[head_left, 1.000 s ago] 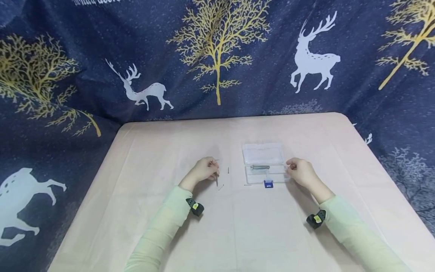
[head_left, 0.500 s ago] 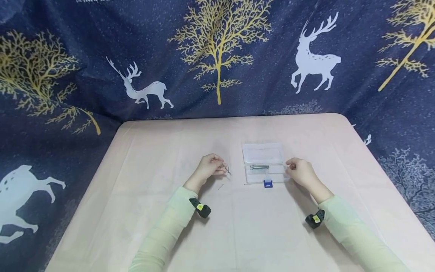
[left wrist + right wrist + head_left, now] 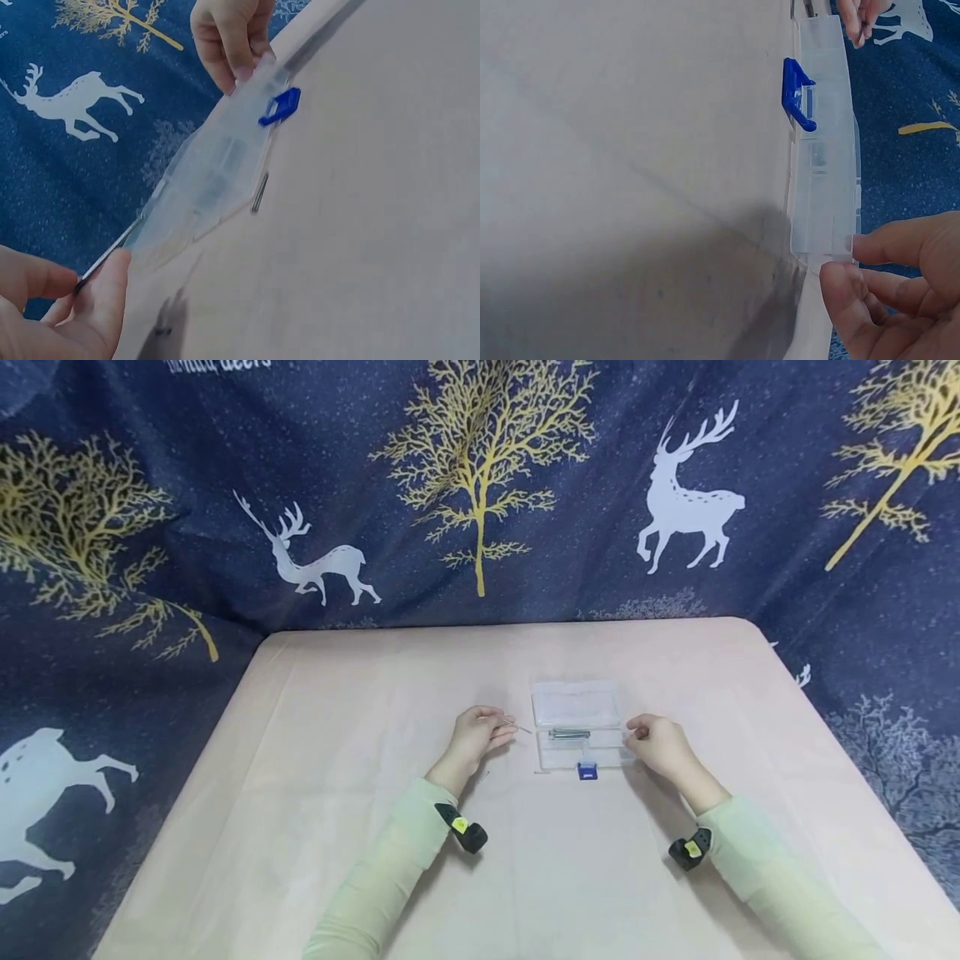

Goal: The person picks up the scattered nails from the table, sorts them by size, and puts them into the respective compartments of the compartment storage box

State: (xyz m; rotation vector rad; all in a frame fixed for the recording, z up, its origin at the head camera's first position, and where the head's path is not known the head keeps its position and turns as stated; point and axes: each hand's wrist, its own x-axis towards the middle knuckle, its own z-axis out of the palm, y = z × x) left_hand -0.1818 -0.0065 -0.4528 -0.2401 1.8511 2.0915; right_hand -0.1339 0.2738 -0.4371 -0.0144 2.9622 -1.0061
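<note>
Head view: two hands at a clear box point(image 3: 576, 725).
Left hand point(image 3: 482, 737) pinches a pin point(image 3: 521, 727) just left of the box; right hand point(image 3: 655, 746) grips its right end.

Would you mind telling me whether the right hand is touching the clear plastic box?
Touching. The right wrist view shows the right hand with thumb and fingertip pressed against the end of the clear plastic box.

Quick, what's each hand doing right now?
Left hand: pinching a thin metal pin.
Right hand: gripping the clear plastic box by its end.
</note>
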